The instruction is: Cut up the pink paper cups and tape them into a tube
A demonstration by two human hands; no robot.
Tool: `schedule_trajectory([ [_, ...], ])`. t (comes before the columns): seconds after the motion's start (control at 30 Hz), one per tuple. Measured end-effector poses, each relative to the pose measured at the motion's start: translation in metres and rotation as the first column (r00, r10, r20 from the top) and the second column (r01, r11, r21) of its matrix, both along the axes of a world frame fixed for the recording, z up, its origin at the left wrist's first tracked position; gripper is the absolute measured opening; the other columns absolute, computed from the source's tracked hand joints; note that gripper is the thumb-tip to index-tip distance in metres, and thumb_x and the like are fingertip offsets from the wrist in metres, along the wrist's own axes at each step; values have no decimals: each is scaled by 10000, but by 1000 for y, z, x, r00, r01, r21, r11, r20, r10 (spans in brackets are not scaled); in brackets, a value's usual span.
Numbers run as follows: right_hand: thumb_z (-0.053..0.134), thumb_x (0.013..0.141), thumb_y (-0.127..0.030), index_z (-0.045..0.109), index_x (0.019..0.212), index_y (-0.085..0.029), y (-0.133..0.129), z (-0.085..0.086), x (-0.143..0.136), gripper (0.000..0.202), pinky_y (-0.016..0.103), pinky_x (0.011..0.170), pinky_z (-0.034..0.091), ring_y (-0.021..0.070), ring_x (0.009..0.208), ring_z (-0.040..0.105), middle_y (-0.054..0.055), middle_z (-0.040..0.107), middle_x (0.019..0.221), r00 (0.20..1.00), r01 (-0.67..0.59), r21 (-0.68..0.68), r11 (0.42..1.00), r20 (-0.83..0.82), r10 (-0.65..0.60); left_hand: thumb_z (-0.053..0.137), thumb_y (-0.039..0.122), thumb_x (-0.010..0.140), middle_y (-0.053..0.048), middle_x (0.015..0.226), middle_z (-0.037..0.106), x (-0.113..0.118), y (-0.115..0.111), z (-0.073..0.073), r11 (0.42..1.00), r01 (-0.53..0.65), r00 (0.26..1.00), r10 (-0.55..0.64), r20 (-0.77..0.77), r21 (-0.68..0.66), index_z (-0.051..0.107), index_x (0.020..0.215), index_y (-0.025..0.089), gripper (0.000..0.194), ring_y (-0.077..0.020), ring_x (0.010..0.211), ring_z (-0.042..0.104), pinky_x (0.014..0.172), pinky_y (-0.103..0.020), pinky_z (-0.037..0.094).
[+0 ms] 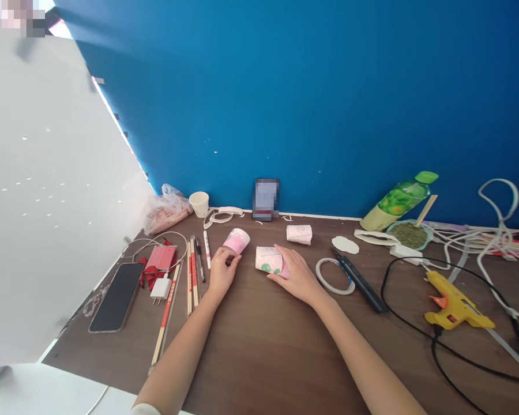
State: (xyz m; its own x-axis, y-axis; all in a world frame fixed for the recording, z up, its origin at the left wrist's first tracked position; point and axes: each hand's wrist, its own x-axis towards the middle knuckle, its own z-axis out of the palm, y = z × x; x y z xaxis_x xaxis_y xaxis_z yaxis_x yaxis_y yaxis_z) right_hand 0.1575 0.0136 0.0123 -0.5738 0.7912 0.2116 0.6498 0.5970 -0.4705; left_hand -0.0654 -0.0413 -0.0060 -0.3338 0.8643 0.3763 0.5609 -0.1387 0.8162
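My left hand (225, 266) reaches to a small pink and white paper cup (237, 241) that lies tilted on the brown table, fingers closed at its lower edge. To the right, my right hand (294, 273) is wrapped round the side of a larger patterned paper cup (268, 260) with green dots, lying on its side. Behind that hand a third patterned cup piece (299, 234) lies on its side. A white paper disc (345, 245) rests further right.
Pens, packaged chopsticks (192, 271), a phone (116, 297) and a red box lie left. A white cup (199, 204) stands behind. At right are a ring (335, 276), black cutter-like tool (361, 282), yellow glue gun (456, 302), cables and leaning bottle (398, 202).
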Motion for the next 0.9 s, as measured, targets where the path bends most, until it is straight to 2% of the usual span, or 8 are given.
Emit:
schedule_trajectory([
  [0.07, 574, 791, -418, 316, 1362, -250, 0, 0, 2, 649, 522, 1045, 340, 299, 1283, 399, 107, 445, 1377, 1000, 3, 3, 1000, -12, -3, 554, 214, 795, -34, 784, 549, -2, 2, -3, 1000, 22, 1000, -22, 7, 16, 584, 693, 173, 114, -147, 713, 574, 663, -273, 490],
  [0.17, 572, 794, -410, 348, 1341, -262, 3, -3, 6, 610, 506, 1033, 364, 295, 1275, 410, 95, 447, 1374, 998, 23, -8, 1000, -55, -24, 547, 151, 773, -46, 837, 558, -6, 2, -7, 999, -44, 998, 44, -38, 3, 597, 802, 166, 60, -159, 748, 583, 718, -315, 504],
  [0.3, 567, 802, -412, 378, 1319, -267, 2, -4, 10, 570, 489, 1040, 373, 286, 1266, 422, 88, 455, 1362, 992, 29, -33, 999, -122, -33, 587, 135, 715, -96, 986, 526, -1, -5, 0, 976, -187, 959, 206, -193, 113, 537, 1046, 157, 336, -241, 954, 549, 845, -434, 469],
  [0.37, 568, 806, -405, 388, 1312, -277, -2, -2, 11, 553, 488, 1033, 384, 282, 1249, 443, 83, 472, 1344, 987, 6, -29, 1000, -158, -11, 596, 169, 730, -115, 1063, 522, 6, -10, 7, 980, -44, 934, 109, -340, 193, 516, 1111, 169, 389, -264, 1055, 515, 896, -448, 445],
  [0.47, 579, 803, -403, 418, 1289, -289, -11, 3, 12, 525, 476, 1020, 407, 276, 1233, 465, 74, 504, 1316, 980, -33, -23, 999, -195, 28, 624, 277, 769, -138, 1245, 505, 18, -14, 13, 936, 325, 817, -207, -538, 134, 444, 1251, 190, 522, -291, 1216, 429, 989, -476, 392],
  [0.53, 593, 795, -410, 426, 1282, -293, -16, 6, 12, 528, 465, 1016, 417, 271, 1236, 465, 66, 517, 1308, 979, -41, -29, 999, -199, 35, 605, 308, 807, -124, 1246, 538, 22, -13, 11, 901, 418, 764, -281, -581, 115, 442, 1258, 194, 493, -284, 1242, 422, 996, -475, 397],
  [0.67, 607, 789, -406, 423, 1284, -297, -17, 6, 21, 539, 460, 1011, 424, 259, 1234, 472, 58, 529, 1301, 982, -52, -18, 999, -184, 47, 548, 286, 861, -91, 1152, 615, 19, -8, 0, 897, 409, 781, -249, -572, 168, 502, 1186, 209, 337, -251, 1165, 514, 950, -457, 447],
  [0.9, 579, 821, -395, 477, 1247, -259, 1, -11, 41, 459, 483, 994, 430, 274, 1236, 468, 91, 527, 1302, 986, 21, 140, 990, -166, 3, 548, 253, 859, -103, 1145, 616, 14, -5, -6, 948, 264, 796, -111, -595, 176, 520, 1172, 190, 321, -246, 1104, 559, 911, -432, 488],
])
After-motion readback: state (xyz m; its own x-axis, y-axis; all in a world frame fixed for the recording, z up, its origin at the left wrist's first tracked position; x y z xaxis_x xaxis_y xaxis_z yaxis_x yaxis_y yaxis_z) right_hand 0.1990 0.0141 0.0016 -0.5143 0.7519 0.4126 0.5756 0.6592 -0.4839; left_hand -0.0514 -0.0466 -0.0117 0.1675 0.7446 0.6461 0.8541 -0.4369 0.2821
